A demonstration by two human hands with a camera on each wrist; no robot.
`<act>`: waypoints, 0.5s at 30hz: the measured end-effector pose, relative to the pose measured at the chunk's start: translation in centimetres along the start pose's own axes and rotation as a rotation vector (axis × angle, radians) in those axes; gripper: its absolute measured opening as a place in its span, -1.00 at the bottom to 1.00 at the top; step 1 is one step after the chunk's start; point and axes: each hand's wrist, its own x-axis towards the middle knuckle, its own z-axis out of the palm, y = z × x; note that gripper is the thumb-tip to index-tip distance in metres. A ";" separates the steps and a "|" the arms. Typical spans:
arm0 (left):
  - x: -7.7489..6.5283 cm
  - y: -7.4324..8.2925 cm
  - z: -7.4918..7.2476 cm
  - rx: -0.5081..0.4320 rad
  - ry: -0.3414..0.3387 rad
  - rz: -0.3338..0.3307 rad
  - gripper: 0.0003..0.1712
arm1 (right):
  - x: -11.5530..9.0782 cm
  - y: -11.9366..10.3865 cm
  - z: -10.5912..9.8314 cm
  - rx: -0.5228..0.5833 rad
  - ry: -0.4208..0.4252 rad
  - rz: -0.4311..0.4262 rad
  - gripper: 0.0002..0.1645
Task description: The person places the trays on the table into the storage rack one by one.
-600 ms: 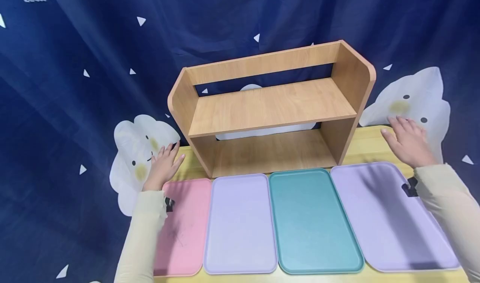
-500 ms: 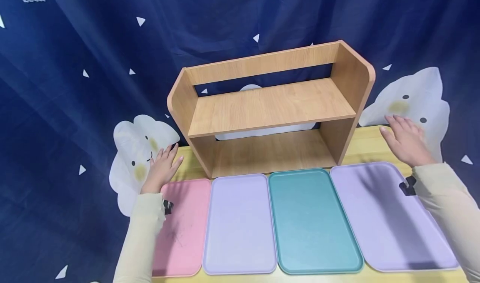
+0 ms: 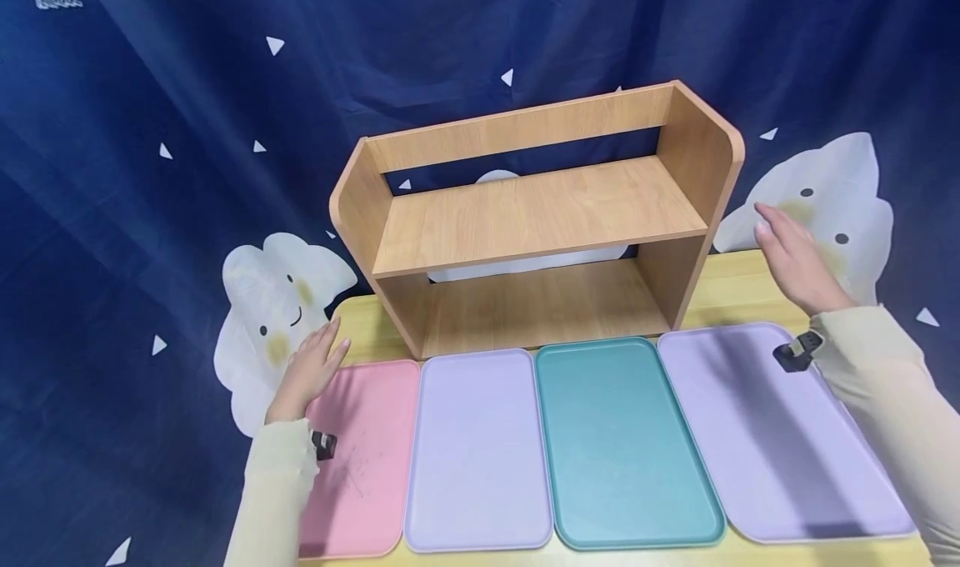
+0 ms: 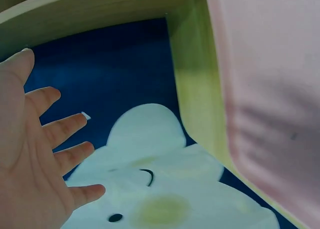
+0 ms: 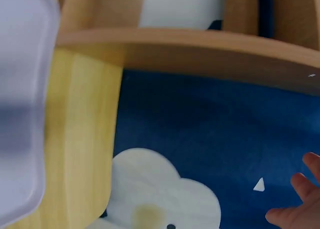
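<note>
My left hand (image 3: 303,373) hovers above the outer corner of the pink tray (image 3: 367,459), its fingers straight and holding nothing. In the left wrist view its fingers (image 4: 65,130) are spread. My right hand (image 3: 801,258) is raised past the far end of the right purple tray (image 3: 787,434), fingers extended, nothing in it. Only some of its fingers (image 5: 305,186) enter the right wrist view. Between the hands stands a wooden two-tier shelf (image 3: 540,213) with bare boards. A second purple tray (image 3: 480,450) and a teal tray (image 3: 626,442) lie in front of it.
The trays lie side by side on a pale yellow wooden table (image 3: 738,288). Behind the table hangs a dark blue curtain (image 3: 450,42) with white triangles and cloud faces. A small black device (image 3: 798,352) sits at the right wrist, another (image 3: 324,445) at the left.
My left hand has drawn back toward me and slightly left. The right hand has risen, turned more sideways and shifted left. The shelf and trays keep their places.
</note>
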 end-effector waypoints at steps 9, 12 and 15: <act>-2.1 -2.3 1.6 -0.211 0.066 0.027 -0.30 | 1.9 -2.7 -0.5 0.173 0.015 0.084 -0.32; -2.9 -2.9 1.9 -0.269 0.054 -0.020 -0.27 | 2.3 -3.2 -0.8 0.213 0.020 0.124 -0.30; -3.9 -3.4 2.4 -0.328 0.047 -0.082 -0.26 | 2.7 -3.7 -1.1 0.235 0.030 0.148 -0.31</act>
